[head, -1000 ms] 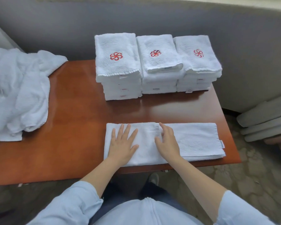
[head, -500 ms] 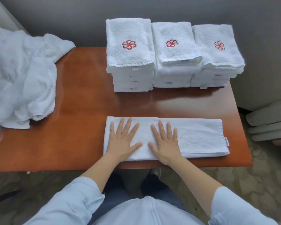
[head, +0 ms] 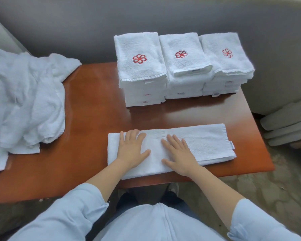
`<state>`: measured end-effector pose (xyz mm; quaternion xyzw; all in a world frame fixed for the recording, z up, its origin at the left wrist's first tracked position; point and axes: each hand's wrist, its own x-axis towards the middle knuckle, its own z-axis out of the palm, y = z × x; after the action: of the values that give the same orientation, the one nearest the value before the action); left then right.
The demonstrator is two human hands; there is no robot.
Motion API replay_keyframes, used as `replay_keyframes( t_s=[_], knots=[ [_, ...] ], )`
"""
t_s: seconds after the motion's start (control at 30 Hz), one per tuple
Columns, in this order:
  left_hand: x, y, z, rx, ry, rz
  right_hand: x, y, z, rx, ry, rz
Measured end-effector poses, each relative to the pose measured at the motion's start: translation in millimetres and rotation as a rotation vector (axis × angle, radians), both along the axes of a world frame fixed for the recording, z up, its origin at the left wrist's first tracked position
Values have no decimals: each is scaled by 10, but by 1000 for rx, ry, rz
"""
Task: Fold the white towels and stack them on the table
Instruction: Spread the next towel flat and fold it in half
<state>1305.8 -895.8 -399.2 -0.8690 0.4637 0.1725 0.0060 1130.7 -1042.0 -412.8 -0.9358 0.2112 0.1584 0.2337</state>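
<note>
From where I sit steering this, I judge the job to be well past the middle but not near its end. On the glossy reddish-brown wooden table [head: 97,110], three stacks of folded white terry towels stand touching in a row at about 1 o'clock, each topped with a red pinwheel emblem: the left stack [head: 141,70], the middle stack [head: 182,63] and the right stack [head: 228,60]. The left one looks the tallest, though I cannot count the layers exactly. The towel in hand, a long white terry strip [head: 208,143], lies along the near edge at about 5 o'clock, already folded lengthwise, with a small label sticking out at its right end. My left hand [head: 131,150] and right hand [head: 179,152] lie flat on its left half, palms down and fingers straight. They are side by side but not touching, and neither grips anything. I read this as smoothing before the crosswise folds that would bring the strip down to the size of the stacked ones. Those folds and the lift onto a stack are not yet done. At 9 o'clock a rumpled heap of loose white towels [head: 24,101] spills over the table's left end (how many are in it I cannot tell), so several more rounds look to be left.
</note>
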Motion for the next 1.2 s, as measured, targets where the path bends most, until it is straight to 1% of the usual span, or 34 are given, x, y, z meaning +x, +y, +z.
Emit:
replay_keyframes(
  t_s=[0.1, 0.2, 0.3, 0.4, 0.47, 0.6, 0.73, 0.87, 1.0, 1.07, 1.13, 1.2],
  knots=[
    [-62, -319, 119, -99, 54, -87, -223, -110, 31, -38, -54, -258],
    [-211, -742, 201, -128, 125, -200, -486, -307, 70, -121, -35, -478],
    [-418, -1207, 252, -105, 165, -326, -770, -522, 126, -171, -40, -672],
    [-653, -1656, 280, -49, 210, -383, -1006, -713, 163, -205, -58, -860],
    [-799, -1927, 284, -11, 221, -410, -1120, -831, 169, -180, -32, -945],
    [-1018, -2377, 264, 45, 210, -459, -1261, -999, 137, -70, 25, -994],
    [-1170, -2688, 213, 93, 196, -505, -1326, -1068, 80, 44, -1, -1017],
    [-1253, -2879, 186, 131, 180, -504, -1352, -1093, 42, 95, -31, -1035],
    [-1264, -2954, 264, 183, 203, -524, -1347, -1106, 39, 116, -52, -1027],
    [-1252, -2945, 343, 151, 228, -528, -1353, -1098, 39, 138, -59, -1016],
    [-1208, -2900, 427, 73, 298, -526, -1354, -1077, 58, 172, -75, -1031],
    [-1126, -2832, 532, 3, 338, -545, -1343, -1038, 93, 192, -138, -1080]
  ],
)
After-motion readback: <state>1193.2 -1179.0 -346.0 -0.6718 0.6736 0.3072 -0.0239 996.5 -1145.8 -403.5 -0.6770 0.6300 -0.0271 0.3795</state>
